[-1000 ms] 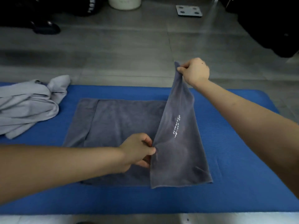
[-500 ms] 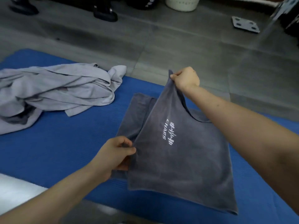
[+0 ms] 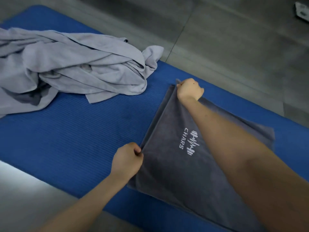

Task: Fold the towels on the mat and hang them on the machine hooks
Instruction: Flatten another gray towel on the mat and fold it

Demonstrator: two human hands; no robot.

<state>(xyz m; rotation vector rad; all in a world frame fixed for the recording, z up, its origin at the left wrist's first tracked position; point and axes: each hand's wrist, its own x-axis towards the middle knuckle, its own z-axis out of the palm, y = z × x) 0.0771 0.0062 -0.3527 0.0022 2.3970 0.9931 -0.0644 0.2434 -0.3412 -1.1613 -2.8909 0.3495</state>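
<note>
Two hands hold one dark grey towel (image 3: 167, 178), which lies folded on the blue mat (image 3: 75, 139) toward four o'clock in the view, its white "CHARS" lettering (image 3: 183, 138) facing up. The left hand (image 3: 126, 160) pinches the towel's near corner at the cloth's nine o'clock, thumb and curled fingers closed tight on the fabric. The right hand (image 3: 189, 89) is a fist on the far corner at twelve o'clock, gripping the cloth, and its forearm crosses above the top layer. The towel's edge runs straight between the two hands. Past the forearm, at three o'clock, more of the same cloth shows, slightly rumpled.

At ten o'clock from this towel, well apart from it, a crumpled pile of light grey towels (image 3: 66, 67) sits on the mat, one end reaching the mat's far edge. Grey floor tiles (image 3: 234, 47) spread from twelve to two o'clock. A small metal plate (image 3: 302, 12) lies at the upper right corner, cut off by the frame.
</note>
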